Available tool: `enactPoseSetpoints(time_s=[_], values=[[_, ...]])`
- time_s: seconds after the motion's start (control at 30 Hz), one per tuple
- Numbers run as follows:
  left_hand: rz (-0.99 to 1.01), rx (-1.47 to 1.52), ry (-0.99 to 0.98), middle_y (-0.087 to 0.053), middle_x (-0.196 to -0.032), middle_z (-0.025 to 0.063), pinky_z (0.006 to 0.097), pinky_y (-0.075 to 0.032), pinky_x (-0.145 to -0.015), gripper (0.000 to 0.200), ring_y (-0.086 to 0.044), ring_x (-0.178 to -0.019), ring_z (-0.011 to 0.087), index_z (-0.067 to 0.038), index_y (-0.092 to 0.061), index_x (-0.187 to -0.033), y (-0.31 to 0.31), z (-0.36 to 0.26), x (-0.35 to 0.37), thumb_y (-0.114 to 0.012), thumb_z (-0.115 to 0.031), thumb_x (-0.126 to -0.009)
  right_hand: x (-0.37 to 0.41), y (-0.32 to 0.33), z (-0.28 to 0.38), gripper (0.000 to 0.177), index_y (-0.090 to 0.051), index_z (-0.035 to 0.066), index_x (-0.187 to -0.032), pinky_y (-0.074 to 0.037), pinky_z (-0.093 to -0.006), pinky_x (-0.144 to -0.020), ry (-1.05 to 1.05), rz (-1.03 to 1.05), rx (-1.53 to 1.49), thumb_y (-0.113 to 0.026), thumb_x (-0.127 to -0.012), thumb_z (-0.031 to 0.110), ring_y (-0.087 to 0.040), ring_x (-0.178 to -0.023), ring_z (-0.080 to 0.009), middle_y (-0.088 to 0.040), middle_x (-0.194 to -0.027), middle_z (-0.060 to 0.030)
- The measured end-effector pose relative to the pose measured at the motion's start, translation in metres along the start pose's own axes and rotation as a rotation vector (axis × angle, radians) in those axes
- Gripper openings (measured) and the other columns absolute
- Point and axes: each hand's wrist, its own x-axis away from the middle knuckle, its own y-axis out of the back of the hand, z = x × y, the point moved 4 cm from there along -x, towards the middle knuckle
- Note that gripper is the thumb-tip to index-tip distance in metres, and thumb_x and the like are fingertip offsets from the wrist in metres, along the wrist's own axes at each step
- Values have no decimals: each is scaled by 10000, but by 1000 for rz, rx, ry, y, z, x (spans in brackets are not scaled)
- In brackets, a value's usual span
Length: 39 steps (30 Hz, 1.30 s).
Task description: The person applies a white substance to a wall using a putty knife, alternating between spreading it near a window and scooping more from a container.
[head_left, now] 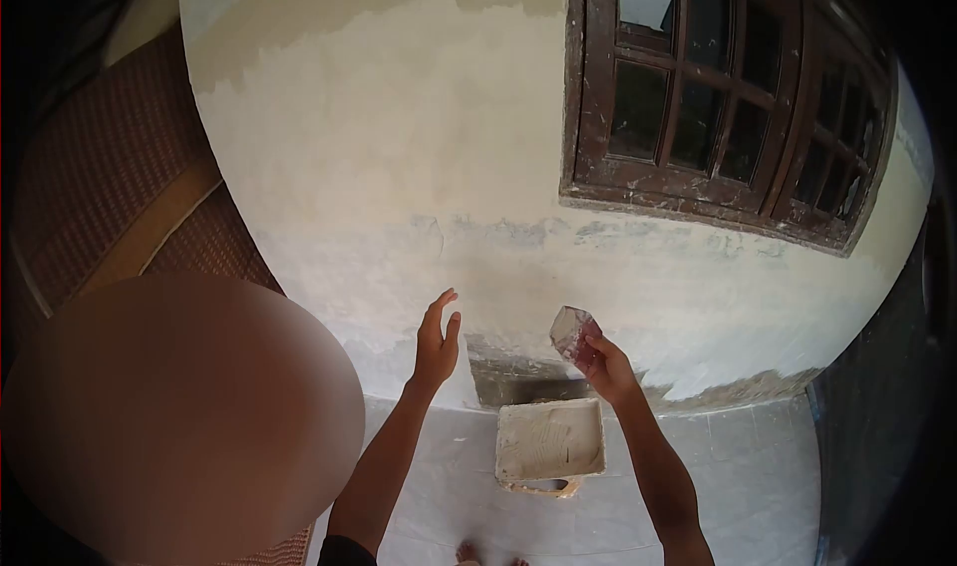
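Observation:
My left hand (437, 342) is raised in front of the lower wall, its thumb and fingers apart and nothing between them. In my right hand (606, 365) is a small block (575, 335), reddish brown and smeared with pale material, held up before the wall. Below and between both hands, a rectangular tray (501, 446) coated in cream paste rests on the pale floor. Patches of cream, white and bare grey show on the wall (399, 147).
A brown wooden window (688, 182) with splattered frames is at the upper right. Woven brown panels (110, 157) stand at the left. A large blurred round area (189, 416) covers the lower left. Feet (467, 553) show at the bottom on the floor covering (738, 476).

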Motion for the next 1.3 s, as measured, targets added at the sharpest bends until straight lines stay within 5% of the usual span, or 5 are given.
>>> enactPoseSetpoints(time_s=[0.67, 0.83, 1.03, 1.1, 1.3], values=[[-140, -111, -506, -356, -1548, 171, 449, -295, -1180, 520, -347, -1440, 325, -17, -320, -1514, 164, -67, -329, -476, -165, -1041, -158, -397, 170, 349, -516, 33, -1371, -497, -372, -1026, 670, 205, 230, -518, -1036, 134, -601, -1160, -174, -614, -1282, -65], [-208, -167, -653, -332, -1565, 169, 466, -270, -1192, 563, -325, -1447, 334, -13, -307, -1522, 171, -70, -369, -499, -145, -1010, -170, -441, 179, 333, -579, 16, -1341, -467, -330, -1025, 1059, 109, 617, -501, -1057, 170, -623, -1121, -182, -657, -1233, -69], [-250, -287, -728, -292, -1603, 163, 531, -168, -1213, 614, -284, -1471, 361, -3, -273, -1541, 163, -64, -393, -494, -106, -978, -164, -471, 168, 390, -570, -4, -1348, -460, -400, -1053, 1479, -98, 1370, -523, -963, -48, -584, -1277, -336, -611, -1346, -215], [-266, -343, -733, -283, -1610, 160, 532, -158, -1215, 616, -265, -1485, 356, 3, -275, -1541, 157, -55, -397, -493, -114, -976, -167, -476, 156, 425, -597, -7, -1316, -457, -438, -1073, 1869, -99, 1614, -557, -901, -90, -581, -1262, -381, -614, -1345, -200], [-368, -532, -743, -333, -1605, 140, 517, -196, -1217, 612, -292, -1500, 302, 0, -343, -1525, 149, -42, -401, -517, -169, -963, -190, -468, 150, 486, -618, 12, -1305, -465, -535, -1046, 2031, -140, 1787, -621, -832, -96, -572, -1272, -383, -602, -1370, -184]])
